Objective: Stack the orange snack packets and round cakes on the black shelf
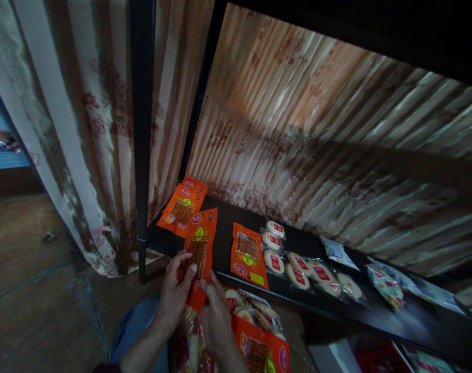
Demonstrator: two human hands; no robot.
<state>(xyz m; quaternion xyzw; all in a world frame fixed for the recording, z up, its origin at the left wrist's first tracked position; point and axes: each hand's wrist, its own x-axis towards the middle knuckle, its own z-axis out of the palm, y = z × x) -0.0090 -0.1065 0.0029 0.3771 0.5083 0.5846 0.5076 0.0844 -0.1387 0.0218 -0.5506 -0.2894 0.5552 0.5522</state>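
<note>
An orange snack packet (200,230) with a clear window showing brown sticks is held upright between both hands, in front of the shelf's left end. My left hand (177,285) grips its left edge, thumb across the front. My right hand (216,305) pinches its lower right edge. Behind it, a small stack of like orange packets (181,207) lies in the shelf's left corner. To the right, another orange packet (248,254) lies flat on the black shelf (220,238). Below my hands, one more orange packet (259,347) rests beside wrapped round snacks (255,311).
Several wrapped round crackers (298,277) lie mid-shelf, with white packets (339,253) and a colourful packet (385,285) farther right. A black post (141,129) stands at the left. Patterned curtain (298,129) hangs behind. A red crate (383,357) sits below the shelf.
</note>
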